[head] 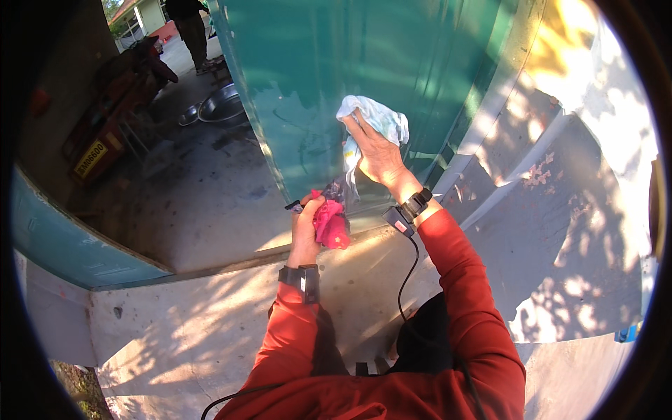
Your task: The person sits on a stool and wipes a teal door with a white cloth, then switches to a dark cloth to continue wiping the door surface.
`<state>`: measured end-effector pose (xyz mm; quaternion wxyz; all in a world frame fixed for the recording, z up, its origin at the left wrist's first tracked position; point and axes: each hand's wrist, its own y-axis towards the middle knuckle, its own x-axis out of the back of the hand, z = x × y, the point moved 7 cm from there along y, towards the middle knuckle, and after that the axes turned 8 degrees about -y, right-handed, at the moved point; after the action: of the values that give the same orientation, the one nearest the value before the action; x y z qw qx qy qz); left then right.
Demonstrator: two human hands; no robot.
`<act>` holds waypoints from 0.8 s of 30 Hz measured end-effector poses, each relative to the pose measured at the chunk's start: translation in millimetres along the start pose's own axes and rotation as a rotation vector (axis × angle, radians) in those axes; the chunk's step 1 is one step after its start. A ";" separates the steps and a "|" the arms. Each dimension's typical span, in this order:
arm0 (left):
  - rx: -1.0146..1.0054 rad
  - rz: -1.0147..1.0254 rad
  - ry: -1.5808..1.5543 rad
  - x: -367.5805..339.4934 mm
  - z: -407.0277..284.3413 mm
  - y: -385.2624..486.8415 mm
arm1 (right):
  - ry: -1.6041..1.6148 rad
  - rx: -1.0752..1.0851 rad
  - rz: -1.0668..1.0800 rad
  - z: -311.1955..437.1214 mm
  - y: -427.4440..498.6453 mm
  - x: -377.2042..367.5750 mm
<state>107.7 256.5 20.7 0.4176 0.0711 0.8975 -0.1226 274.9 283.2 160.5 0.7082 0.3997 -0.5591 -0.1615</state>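
Note:
My right hand (375, 152) presses a white and pale-blue cloth (375, 115) against the lower part of a green door (315, 68). One end of the cloth hangs down below the fingers. Lower and to the left, my left hand (306, 226) grips a bright pink cloth (331, 223) near the door's bottom corner. A dark, crumpled, partly see-through piece and a small dark object also show by that hand; I cannot tell what they are. Both wrists wear black straps with small devices, and a cable hangs from the right one.
A threshold (252, 262) runs below the door. Through the doorway are a red vehicle (105, 147) with a yellow plate, metal basins (220, 103) on the floor, and a standing person (191, 31). Another door leaf (79, 236) stands at left, a grey wall (567, 226) at right.

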 end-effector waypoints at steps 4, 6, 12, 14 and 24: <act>-0.037 0.004 -0.011 0.9 -4.4 -1.4 | 0.027 -0.022 -0.157 10.6 36.7 17.5; -0.016 -0.049 -0.015 5.3 -4.4 -2.2 | 0.011 -0.031 -0.103 14.2 26.1 3.7; -0.073 -0.026 -0.038 4.8 -16.4 -4.4 | -0.021 0.007 0.315 15.8 -47.7 -51.6; -0.102 -0.035 -0.044 6.9 -19.9 -5.9 | -0.080 -0.003 0.330 13.2 -49.8 -48.9; -0.169 -0.118 -0.151 28.4 -26.2 2.7 | 0.162 -0.048 0.001 34.4 32.1 -16.0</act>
<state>70.9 267.0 14.8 0.4805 -0.0268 0.8733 -0.0760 231.0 300.9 175.8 0.7604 0.3942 -0.4963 -0.1416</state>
